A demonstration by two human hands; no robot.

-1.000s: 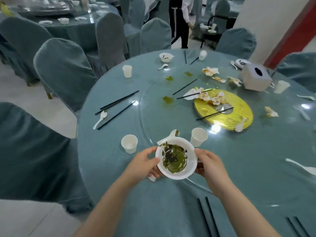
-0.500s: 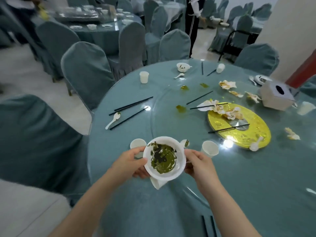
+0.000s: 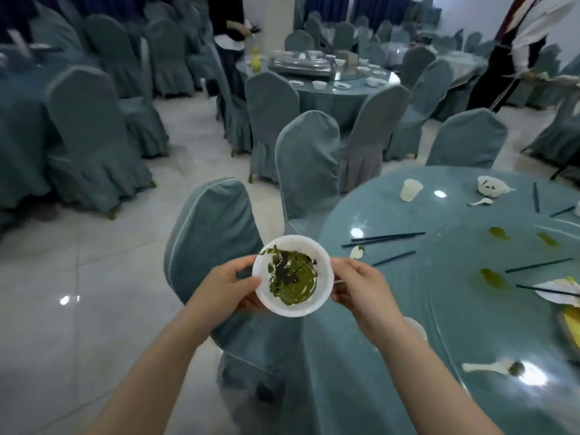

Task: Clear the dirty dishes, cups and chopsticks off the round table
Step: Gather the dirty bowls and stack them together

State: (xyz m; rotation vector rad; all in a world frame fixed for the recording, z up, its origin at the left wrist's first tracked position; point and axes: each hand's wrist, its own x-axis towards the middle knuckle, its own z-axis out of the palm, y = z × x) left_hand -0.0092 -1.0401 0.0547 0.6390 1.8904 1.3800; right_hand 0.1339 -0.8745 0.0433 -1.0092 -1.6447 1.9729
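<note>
Carefully carried: a soiled bowl held off the edge of the surface

Both hands hold one white bowl (image 3: 293,275) in mid-air, just past the rim of the round surface (image 3: 408,309) and above a covered chair (image 3: 213,246). The left hand (image 3: 232,285) curls around the bowl's left side, with the thumb on the rim. The right hand (image 3: 357,291) grips the right side in the same way. Inside the bowl lie dark green leftovers and an oily green film.

Much remains on the surface: a paper cup (image 3: 411,189), a second small bowl (image 3: 489,186), a white spoon (image 3: 480,201), several dark chopsticks (image 3: 386,238) and green spills (image 3: 494,277).

The main risk is a tilt. The bowl appears to lean slightly, so the wet residue could probably slide over the rim onto the chair cover or the tiled floor (image 3: 78,277). The rim may be greasy, which could let a thumb slip. Crowded chairs and people standing farther back could also cause a bump while the bowl is carried.
</note>
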